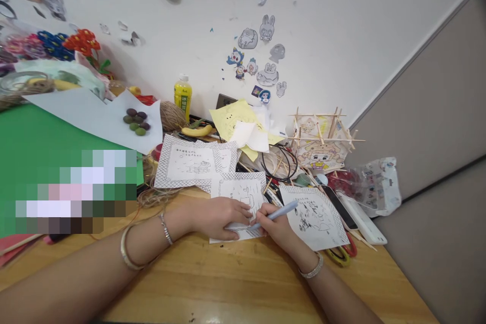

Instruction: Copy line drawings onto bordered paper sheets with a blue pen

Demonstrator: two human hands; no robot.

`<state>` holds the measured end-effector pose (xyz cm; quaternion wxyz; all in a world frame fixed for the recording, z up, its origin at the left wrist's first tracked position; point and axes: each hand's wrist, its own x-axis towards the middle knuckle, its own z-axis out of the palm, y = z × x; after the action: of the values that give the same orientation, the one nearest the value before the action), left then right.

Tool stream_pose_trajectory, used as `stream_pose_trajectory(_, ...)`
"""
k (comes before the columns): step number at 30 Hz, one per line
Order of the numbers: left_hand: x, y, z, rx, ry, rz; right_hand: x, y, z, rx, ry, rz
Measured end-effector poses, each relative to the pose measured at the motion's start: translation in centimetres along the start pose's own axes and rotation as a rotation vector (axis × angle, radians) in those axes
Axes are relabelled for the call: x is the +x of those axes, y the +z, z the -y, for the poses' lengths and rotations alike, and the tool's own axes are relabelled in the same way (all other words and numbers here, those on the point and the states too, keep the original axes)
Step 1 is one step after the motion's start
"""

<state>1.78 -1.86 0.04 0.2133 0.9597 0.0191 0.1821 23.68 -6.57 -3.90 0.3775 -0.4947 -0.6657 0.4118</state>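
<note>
My right hand (pixel 270 220) grips a light blue pen (pixel 283 209), its tip down at the lower part of a white paper sheet (pixel 231 190). That sheet carries a black line drawing and a hatched border along its edges. Flat across the sheet's left side lies my left hand (pixel 220 216), fingers stretched out and pressing on the paper. To the right of my right hand is another drawn sheet (pixel 313 217) with a patterned border. Beyond my left hand lies a bordered sheet (pixel 190 162) with handwriting and a small sketch.
Behind the papers stand a yellow bottle (pixel 183 97) and a stick-framed paper lantern (pixel 319 142). A phone (pixel 339 206), a white power bank-like block (pixel 362 220) and scissors handles (pixel 337 256) lie at right. A green board (pixel 56 136) covers the left.
</note>
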Motion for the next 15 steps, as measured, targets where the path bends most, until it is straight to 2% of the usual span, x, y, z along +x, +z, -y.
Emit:
stream_pose_trajectory(6,0.04,0.20,0.39,-0.049,0.037,-0.025,-0.21,0.26,0.38,-0.100,-0.080,0.049)
stream_pose_trajectory(15,0.07,0.09,0.17,-0.049,0.030,-0.017,-0.08,0.25,0.65,-0.143,-0.085,0.077)
